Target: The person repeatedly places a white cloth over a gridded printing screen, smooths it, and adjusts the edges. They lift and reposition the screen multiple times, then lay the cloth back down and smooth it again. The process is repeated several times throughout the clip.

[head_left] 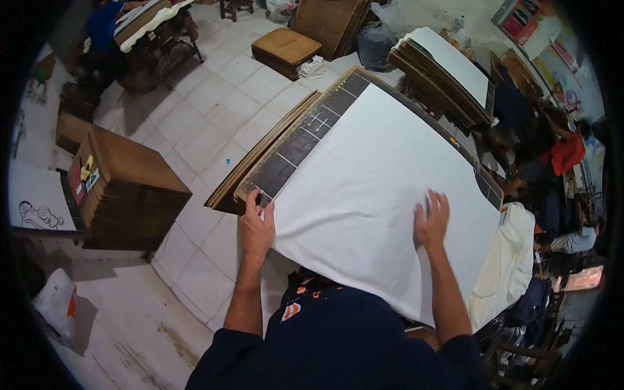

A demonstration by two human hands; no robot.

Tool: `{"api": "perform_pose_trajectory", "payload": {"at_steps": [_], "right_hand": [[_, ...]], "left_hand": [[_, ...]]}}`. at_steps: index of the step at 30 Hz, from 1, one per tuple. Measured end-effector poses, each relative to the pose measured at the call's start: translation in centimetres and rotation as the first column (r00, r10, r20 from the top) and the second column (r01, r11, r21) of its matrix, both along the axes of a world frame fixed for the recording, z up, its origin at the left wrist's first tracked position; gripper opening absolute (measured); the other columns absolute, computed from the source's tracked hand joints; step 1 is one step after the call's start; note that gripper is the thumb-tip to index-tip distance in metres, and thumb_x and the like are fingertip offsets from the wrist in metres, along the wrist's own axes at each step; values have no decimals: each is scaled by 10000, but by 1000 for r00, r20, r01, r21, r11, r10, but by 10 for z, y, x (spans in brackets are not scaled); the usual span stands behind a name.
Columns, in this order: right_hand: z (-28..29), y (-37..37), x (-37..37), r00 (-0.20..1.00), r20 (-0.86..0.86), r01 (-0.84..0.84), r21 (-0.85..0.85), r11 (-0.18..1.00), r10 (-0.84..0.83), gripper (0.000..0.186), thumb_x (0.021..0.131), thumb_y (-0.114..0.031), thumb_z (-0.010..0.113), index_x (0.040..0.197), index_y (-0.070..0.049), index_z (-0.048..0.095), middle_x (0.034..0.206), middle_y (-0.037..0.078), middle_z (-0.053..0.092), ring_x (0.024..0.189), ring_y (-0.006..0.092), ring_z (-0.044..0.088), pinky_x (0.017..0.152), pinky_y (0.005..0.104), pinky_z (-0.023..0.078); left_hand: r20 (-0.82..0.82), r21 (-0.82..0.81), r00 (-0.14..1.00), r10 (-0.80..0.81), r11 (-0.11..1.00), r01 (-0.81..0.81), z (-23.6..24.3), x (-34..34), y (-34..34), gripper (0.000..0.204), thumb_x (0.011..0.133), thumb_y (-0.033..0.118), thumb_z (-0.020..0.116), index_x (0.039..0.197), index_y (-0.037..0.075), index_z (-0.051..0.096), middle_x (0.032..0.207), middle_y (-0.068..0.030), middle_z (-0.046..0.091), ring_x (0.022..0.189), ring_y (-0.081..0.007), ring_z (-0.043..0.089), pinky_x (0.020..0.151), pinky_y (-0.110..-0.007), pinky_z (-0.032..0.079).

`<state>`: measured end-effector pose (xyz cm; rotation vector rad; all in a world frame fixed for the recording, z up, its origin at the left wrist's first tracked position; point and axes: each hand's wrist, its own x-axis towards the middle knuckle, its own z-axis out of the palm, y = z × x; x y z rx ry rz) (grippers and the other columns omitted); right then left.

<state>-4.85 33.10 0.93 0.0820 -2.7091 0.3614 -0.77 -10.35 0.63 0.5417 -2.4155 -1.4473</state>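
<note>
A large piece of white cloth (377, 175) lies over a dark board (316, 123) marked with pale lines. My left hand (257, 229) is at the board's near left corner, its fingers and thumb closed on the cloth's edge. Folds run through the cloth from that corner toward the middle. My right hand (432, 220) rests on top of the cloth, right of centre, fingers extended and slightly blurred. The near edge of the cloth hangs over the board's front against my dark shirt (344, 338).
Thin brown boards (263, 146) lean along the left side. A tall stack of brown boards (130, 188) stands farther left. Cream cloth (510, 260) is bunched at the right. Behind are another board stack topped with white (448, 62) and a low stack (286, 49). People work at both sides.
</note>
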Motion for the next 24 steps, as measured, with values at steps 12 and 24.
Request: {"api": "perform_pose_trajectory", "payload": {"at_steps": [12,24], "right_hand": [[-12,-151,-222,930,236,-326,169,930,283,635,998,-488,462,1551,-199,347,1602,199,277,1490,441,195,1170,659,121],[6,-205,-152,682,228,-731,184,657,695,561,1023,-408,421,1511,-131,406,1609,193,273,1502,414,186,1200,621,103]], "left_hand": [[43,159,999,-1,987,-6,41,-6,1,482,958,90,629,1410,20,477,649,26,539,617,-51,435,594,-211,368],[127,97,992,-22,995,10,5,-6,-14,501,936,136,650,1394,8,492,589,-60,541,555,-99,455,562,-274,416]]}}
